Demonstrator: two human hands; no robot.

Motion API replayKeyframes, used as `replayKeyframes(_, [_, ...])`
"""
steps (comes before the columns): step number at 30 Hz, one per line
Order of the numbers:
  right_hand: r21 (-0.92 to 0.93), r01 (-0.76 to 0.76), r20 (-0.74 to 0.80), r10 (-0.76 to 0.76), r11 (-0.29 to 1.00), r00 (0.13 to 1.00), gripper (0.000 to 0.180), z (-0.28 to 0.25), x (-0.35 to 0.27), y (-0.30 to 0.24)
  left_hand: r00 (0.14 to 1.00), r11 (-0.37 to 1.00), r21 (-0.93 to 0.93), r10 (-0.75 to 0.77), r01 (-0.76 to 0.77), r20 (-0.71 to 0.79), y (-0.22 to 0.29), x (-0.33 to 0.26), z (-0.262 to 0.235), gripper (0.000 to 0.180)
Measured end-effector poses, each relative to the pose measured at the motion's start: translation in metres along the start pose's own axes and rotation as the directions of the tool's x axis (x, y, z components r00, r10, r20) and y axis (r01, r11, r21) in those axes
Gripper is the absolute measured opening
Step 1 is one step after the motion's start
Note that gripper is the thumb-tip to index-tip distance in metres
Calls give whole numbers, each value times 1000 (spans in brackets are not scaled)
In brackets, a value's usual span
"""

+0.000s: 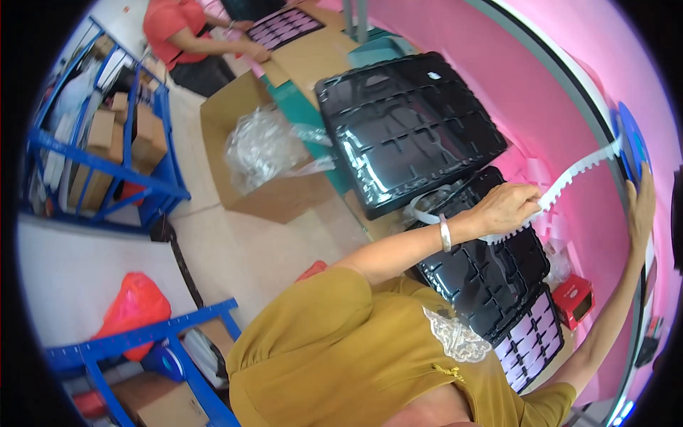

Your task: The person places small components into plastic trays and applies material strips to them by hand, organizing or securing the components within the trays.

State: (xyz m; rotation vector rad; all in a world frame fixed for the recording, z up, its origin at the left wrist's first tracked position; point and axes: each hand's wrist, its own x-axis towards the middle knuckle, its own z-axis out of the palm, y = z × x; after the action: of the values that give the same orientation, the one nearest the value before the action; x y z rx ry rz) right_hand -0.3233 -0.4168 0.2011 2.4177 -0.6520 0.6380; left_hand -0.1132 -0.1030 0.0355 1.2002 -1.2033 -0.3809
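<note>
While the left hand [504, 208] grips a white toothed strip [578, 168] between thumb and curled fingers, the strip rises from that grip to a blue reel [637, 132] near the table's edge along the pink backdrop [498, 78]. Its other end shows just below the hand, over a black tray [466, 267]. The right hand [642, 206] reaches up to the lower rim of the blue reel with its fingers extended; whether they grip it or only rest against it, I cannot tell. A pale bangle [445, 233] circles the left wrist.

Farther along the table [302, 60], a larger glossy black tray [413, 132] spans much of its width. On the opposite side of the black tray, toward the table's lower right end, lies a black-framed panel with lilac cells [528, 341]; a small red box [574, 302] stands near it, on the backdrop side.

Beside the table's floor-side edge, a cardboard box [238, 139] holds crumpled clear plastic [260, 149]. At the table's far end, a co-worker in a red top [173, 28] has hands near another lilac-celled panel [284, 30].
</note>
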Motion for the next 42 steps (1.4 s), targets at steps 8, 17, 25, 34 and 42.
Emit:
replayKeyframes(8, [120,1,-57,6,993,998,47,-2,-14,-1,998,999,4,-44,45,-33,10,-69,-37,20])
replayKeyframes(17, [139,-115,-30,121,984,992,46,-33,-79,-65,783,764,-176,-598,621,170,-30,-204,-107,22])
replayKeyframes(25, [177,-248,59,241,953,969,48,-30,-108,-66,601,585,225,-595,779,-534,-100,-263,-216,25])
replayKeyframes(34, [354,-121,6,127,928,992,48,-54,-48,-187,445,615,-289,-756,733,-481,-173,-236,-219,37])
replayKeyframes(42, [570,224,-55,-235,791,970,57,-45,25,-320,147,421,-599,-880,681,-452,-207,-200,-202,48])
